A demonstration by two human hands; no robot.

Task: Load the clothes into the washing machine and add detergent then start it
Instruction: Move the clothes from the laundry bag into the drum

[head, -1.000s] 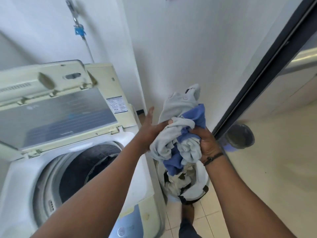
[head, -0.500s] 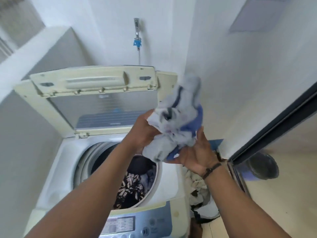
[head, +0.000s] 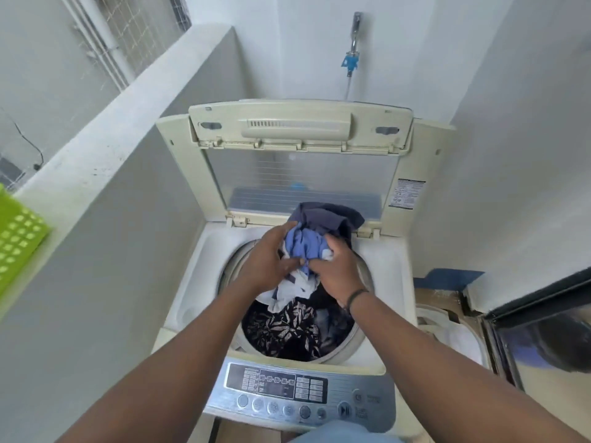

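Head view looks down on both hands over the round tub mouth. Left hand [head: 267, 262] and right hand [head: 335, 270] curl their fingers round a crumpled bundle of clothes [head: 307, 247], blue, dark and white cloth, held above the washing machine [head: 198, 282]. Patterned dark fabric [head: 284, 327] lies inside. Its hinged lid [head: 300, 174] stands upright behind; walls crowd both sides.

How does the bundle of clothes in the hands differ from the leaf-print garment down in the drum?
The bundle is pale blue, white and navy; the leaf-print garment is black with pale leaves. The bundle is gripped above the drum opening by the left hand and right hand; the leaf-print garment lies loose inside. Both are crumpled.
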